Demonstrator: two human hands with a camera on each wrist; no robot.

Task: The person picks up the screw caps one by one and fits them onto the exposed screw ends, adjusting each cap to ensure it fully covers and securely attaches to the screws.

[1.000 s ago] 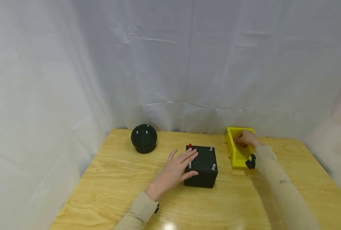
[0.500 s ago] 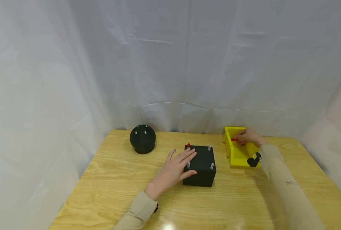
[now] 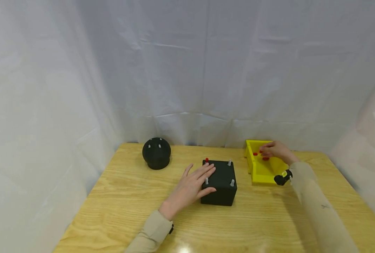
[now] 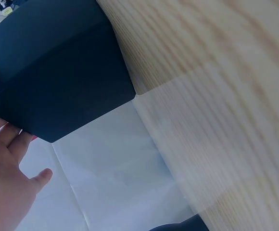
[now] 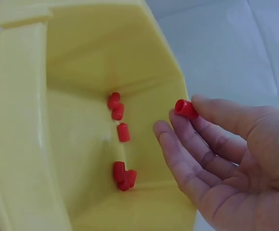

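Note:
A black box point(image 3: 220, 181) with silver pegs and one red cap point(image 3: 206, 160) on its far left peg sits mid-table. My left hand point(image 3: 192, 186) rests flat on the box's left side, fingers straight; the box point(image 4: 57, 72) also fills the left wrist view beside the left hand point(image 4: 2, 192). My right hand point(image 3: 274, 150) hovers over the yellow tray point(image 3: 261, 172). In the right wrist view the right hand point(image 5: 226, 159) pinches a red cap point(image 5: 185, 109) between thumb and fingertips above the tray point(image 5: 24, 120), where several red caps point(image 5: 122, 131) lie.
A black dome point(image 3: 156, 153) with small silver pegs stands at the back left of the wooden table point(image 3: 127, 196). White cloth hangs behind and at both sides. A black wrist device point(image 3: 282, 178) sits on my right sleeve by the tray's near end.
My right hand has lifted out of the yellow tray with one red cap pinched, uncovering the caps left inside. The left hand has stayed on the black box.

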